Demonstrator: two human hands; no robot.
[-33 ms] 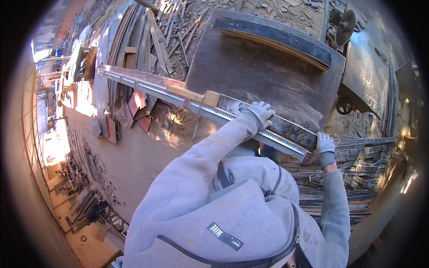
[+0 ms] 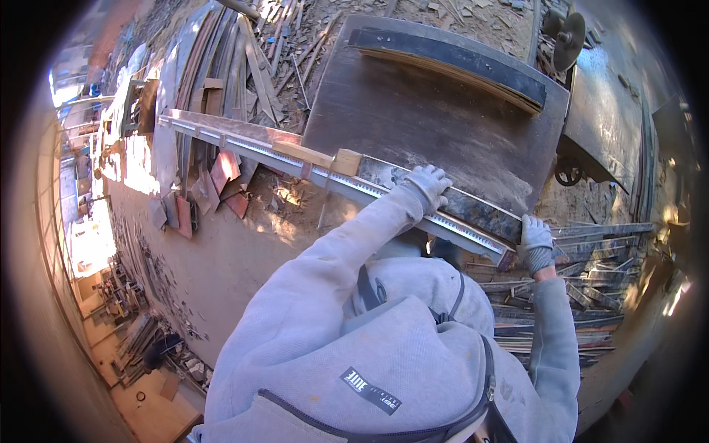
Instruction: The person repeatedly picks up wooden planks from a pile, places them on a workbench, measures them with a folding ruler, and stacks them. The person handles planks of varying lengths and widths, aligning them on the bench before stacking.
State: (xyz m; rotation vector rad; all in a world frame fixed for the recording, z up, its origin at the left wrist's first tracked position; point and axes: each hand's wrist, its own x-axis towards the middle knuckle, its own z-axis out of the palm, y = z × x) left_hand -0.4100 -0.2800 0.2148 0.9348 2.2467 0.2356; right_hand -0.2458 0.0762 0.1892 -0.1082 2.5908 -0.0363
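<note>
Across the top of the dark board (image 2: 484, 212), with the gloved left hand (image 2: 428, 187), fingers extended toward its far side; impossible to tell whether gripping or just pressing. Over the right end of the same board, with the gloved right hand (image 2: 535, 240), fingers laid against the corner; firmness of hold likewise not visible. Along the near edge of the desk (image 2: 436, 107), the board, just beyond a long metal rail (image 2: 354, 186) with scale markings. Just beside the board's left end, a small wooden block (image 2: 346, 162); then, farther left, a pale wood strip (image 2: 303, 153). On the far side of the desk, a stack of long strips (image 2: 450, 66), dark on top. To the far right, a round metal disc (image 2: 569, 42); nearer, a handwheel (image 2: 568, 173). To the right, piled slats (image 2: 583, 295); to the left, reddish offcuts (image 2: 226, 170).
</note>
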